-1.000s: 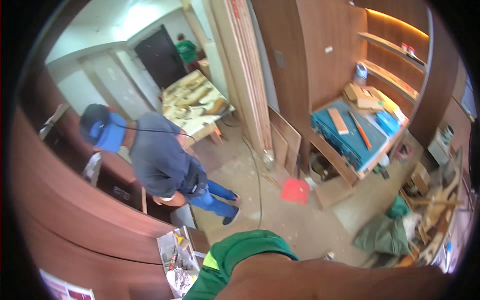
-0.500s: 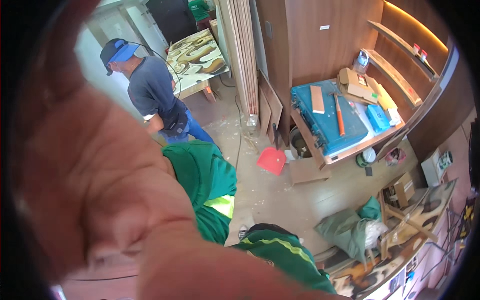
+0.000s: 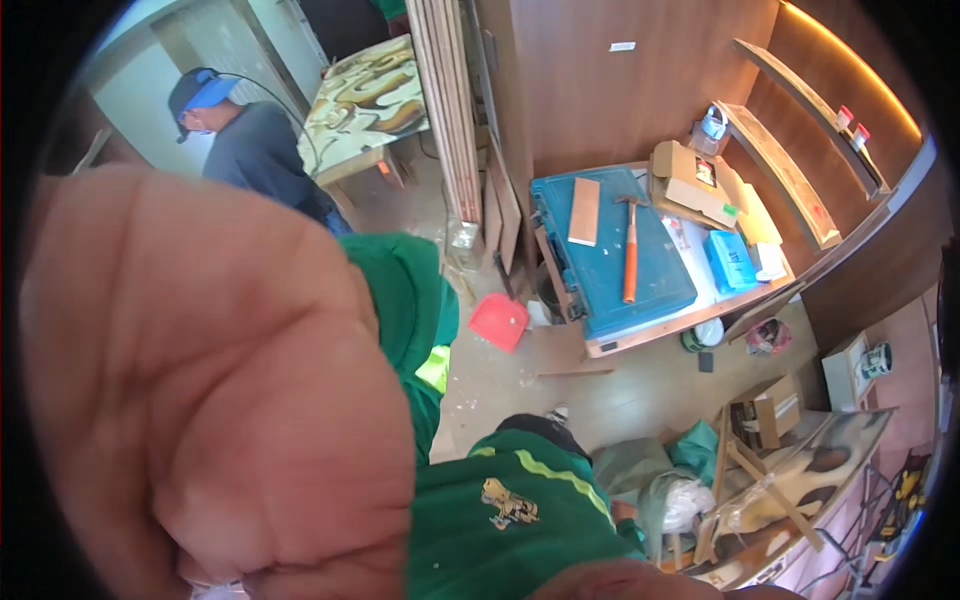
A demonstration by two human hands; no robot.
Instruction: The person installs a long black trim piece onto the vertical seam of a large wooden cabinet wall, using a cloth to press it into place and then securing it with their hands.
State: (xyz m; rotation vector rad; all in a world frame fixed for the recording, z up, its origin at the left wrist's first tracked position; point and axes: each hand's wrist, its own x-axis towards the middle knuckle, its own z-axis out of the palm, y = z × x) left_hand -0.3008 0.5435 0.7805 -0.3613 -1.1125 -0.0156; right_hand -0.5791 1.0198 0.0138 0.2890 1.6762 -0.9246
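Observation:
My left hand [image 3: 230, 390] looms very close and blurred over the left side, its creased palm side showing. Its fingers run out of view or are lost in blur, so their pose and anything in them stay hidden. Behind it, the green sleeve [image 3: 395, 300] with a bright yellow band bends upward. A strip of skin [image 3: 640, 583] at the lower edge appears to belong to my right arm or hand; no fingers can be made out there. The front of my green shirt [image 3: 540, 510] shows between the two.
On a bench, a blue tool case [image 3: 620, 290] carries an orange-handled hammer [image 3: 631, 255] and a wood strip [image 3: 584, 212]. Beside it is an opened cardboard box [image 3: 690, 185]. A red dustpan [image 3: 499, 322] lies on the floor. A co-worker [image 3: 265, 150] stands near a patterned panel [image 3: 370, 95].
My view has swung, so the bench and co-worker appear further left. My left hand covers more of the lower left. The skin across the lower middle has dropped to the bottom edge, uncovering my shirt.

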